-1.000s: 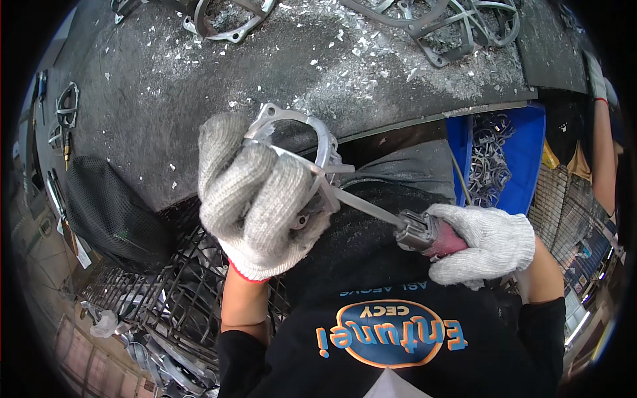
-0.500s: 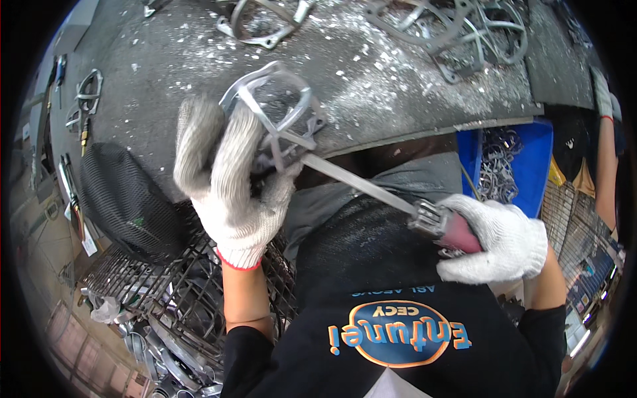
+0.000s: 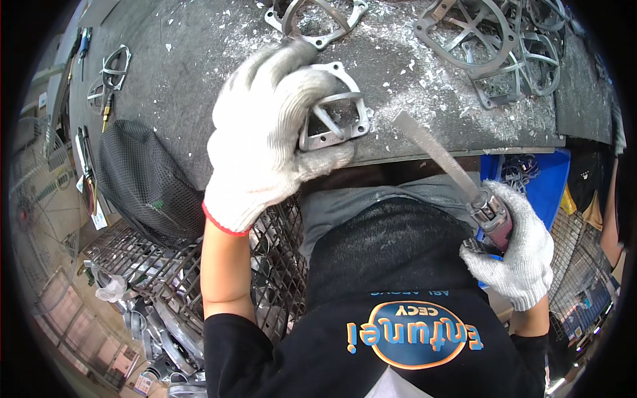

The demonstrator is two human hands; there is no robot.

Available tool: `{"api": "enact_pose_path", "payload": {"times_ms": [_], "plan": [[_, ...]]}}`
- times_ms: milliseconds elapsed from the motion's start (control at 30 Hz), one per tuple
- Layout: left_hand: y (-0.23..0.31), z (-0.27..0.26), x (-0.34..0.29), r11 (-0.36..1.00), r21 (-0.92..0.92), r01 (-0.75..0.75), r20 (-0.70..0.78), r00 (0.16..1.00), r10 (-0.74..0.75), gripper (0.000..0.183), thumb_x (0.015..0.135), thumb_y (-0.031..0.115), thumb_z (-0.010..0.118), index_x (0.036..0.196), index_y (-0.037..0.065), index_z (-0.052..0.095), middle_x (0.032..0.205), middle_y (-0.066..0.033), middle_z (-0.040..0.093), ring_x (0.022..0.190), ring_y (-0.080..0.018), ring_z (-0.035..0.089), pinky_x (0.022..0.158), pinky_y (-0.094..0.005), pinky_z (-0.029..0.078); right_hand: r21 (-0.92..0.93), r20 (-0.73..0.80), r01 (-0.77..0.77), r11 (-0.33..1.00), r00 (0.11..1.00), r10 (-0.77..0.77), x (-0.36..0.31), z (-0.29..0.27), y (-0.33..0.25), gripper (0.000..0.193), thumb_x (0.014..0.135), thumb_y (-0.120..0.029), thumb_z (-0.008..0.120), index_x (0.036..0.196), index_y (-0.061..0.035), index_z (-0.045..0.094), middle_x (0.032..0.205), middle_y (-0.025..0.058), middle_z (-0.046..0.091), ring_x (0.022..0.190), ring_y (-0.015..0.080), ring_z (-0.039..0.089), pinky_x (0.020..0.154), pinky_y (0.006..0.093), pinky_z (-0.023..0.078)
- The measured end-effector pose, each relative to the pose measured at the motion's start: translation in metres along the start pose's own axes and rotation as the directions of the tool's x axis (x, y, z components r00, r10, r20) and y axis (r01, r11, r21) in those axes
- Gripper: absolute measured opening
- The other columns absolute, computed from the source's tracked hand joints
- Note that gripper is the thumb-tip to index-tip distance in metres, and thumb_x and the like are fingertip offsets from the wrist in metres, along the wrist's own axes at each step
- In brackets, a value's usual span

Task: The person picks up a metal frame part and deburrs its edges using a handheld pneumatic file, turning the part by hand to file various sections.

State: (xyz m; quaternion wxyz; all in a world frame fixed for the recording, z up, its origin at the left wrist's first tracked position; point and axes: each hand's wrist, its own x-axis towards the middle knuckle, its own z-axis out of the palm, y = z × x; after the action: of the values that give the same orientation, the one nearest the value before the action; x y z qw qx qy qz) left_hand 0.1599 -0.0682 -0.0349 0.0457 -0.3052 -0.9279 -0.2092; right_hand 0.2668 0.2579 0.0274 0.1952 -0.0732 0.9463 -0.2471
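In its white knitted glove, my left hand (image 3: 269, 119) grips an open grey metal casting (image 3: 359, 109) with ribs and bolt holes, over the bench's front edge. My fingers cover much of its left side. My right hand (image 3: 524, 255), also gloved, is wrapped round the reddish handle of a file (image 3: 438, 151). A metal clamp-like fitting joins the flat file blade to that handle. The blade points up and left, with its tip to the right of the casting and apart from it.
White chips litter the dark bench (image 3: 179, 86). Similar castings lie at its back (image 3: 318, 41) and right (image 3: 494, 66). A black mesh bag (image 3: 149, 186) sits at the left, above a wire basket (image 3: 265, 265) near more metal parts. A blue bin (image 3: 554, 176) stands right, beyond my right hand.
The file has come away from the casting, drawn back to the right. My left hand has turned the casting over and now wraps it from above. The view has shifted slightly.
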Motion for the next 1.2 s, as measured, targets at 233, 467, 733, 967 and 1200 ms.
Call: {"api": "enact_pose_path", "payload": {"times_ms": [233, 467, 733, 967, 1200], "plan": [[0.028, 0.036, -0.054, 0.924, -0.352, 0.147, -0.440, 0.846, -0.302, 0.048, 0.066, 0.019, 0.094, 0.103, 0.008, 0.065, 0.143, -0.0284, 0.043, 0.126, -0.0462, 0.057, 0.096, -0.0533, 0.055, 0.161, 0.330, -0.030, 0.987, 0.944, -0.025, 0.012, -0.001, -0.003, 0.066, 0.068, -0.036, 0.086, 0.124, -0.0098, 0.064, 0.104, 0.0134, 0.075, 0.092, 0.0354, 0.074, 0.080, 0.0395, 0.058], [0.044, 0.030, -0.081, 0.955, -0.059, 0.290, -0.309, 0.904, -0.294, 0.061, 0.061, 0.024, 0.087, 0.120, 0.015, 0.075, 0.128, -0.0121, 0.067, 0.127, -0.0393, 0.057, 0.112, -0.0547, 0.040, 0.141, 0.568, -0.073, 0.987, 0.822, -0.020, 0.034, -0.005, -0.008, 0.072, 0.074, -0.053, 0.083, 0.129, -0.0124, 0.061, 0.099, 0.0168, 0.074, 0.091, 0.0390, 0.072, 0.078, 0.0425, 0.058], [0.035, 0.023, -0.049, 0.983, 0.183, -0.030, -0.391, 0.915, 0.101, 0.066, 0.065, 0.014, 0.087, 0.126, 0.005, 0.066, 0.134, -0.0152, 0.061, 0.135, -0.0423, 0.048, 0.109, -0.0513, 0.045, 0.150, 0.760, -0.230, 0.962, 0.649, 0.037, 0.052, -0.009, -0.027, 0.076, 0.081, -0.060, 0.075, 0.135, -0.0115, 0.055, 0.098, 0.0226, 0.073, 0.093, 0.0436, 0.071, 0.083, 0.0465, 0.056], [0.024, 0.012, -0.035, 0.983, -0.155, 0.098, -0.208, 0.970, -0.129, 0.077, 0.061, 0.010, 0.086, 0.134, 0.004, 0.061, 0.140, -0.0164, 0.058, 0.134, -0.0349, 0.052, 0.107, -0.0425, 0.049, -0.052, 0.398, 0.043, 0.998, 0.917, -0.018, 0.042, 0.024, -0.026, 0.060, 0.088, -0.048, 0.072, 0.133, -0.0117, 0.053, 0.095, 0.0172, 0.072, 0.085, 0.0379, 0.072, 0.070, 0.0473, 0.057], [0.019, 0.018, -0.034, 0.946, -0.294, 0.137, -0.194, 0.961, -0.199, 0.079, 0.065, 0.009, 0.086, 0.138, 0.004, 0.056, 0.143, -0.0162, 0.052, 0.131, -0.0294, 0.056, 0.107, -0.0413, 0.049, 0.004, 0.297, 0.065, 0.998, 0.953, -0.063, 0.044, 0.027, -0.025, 0.058, 0.087, -0.042, 0.074, 0.133, -0.0123, 0.054, 0.102, 0.0167, 0.072, 0.085, 0.0371, 0.072, 0.072, 0.0449, 0.058]]}}
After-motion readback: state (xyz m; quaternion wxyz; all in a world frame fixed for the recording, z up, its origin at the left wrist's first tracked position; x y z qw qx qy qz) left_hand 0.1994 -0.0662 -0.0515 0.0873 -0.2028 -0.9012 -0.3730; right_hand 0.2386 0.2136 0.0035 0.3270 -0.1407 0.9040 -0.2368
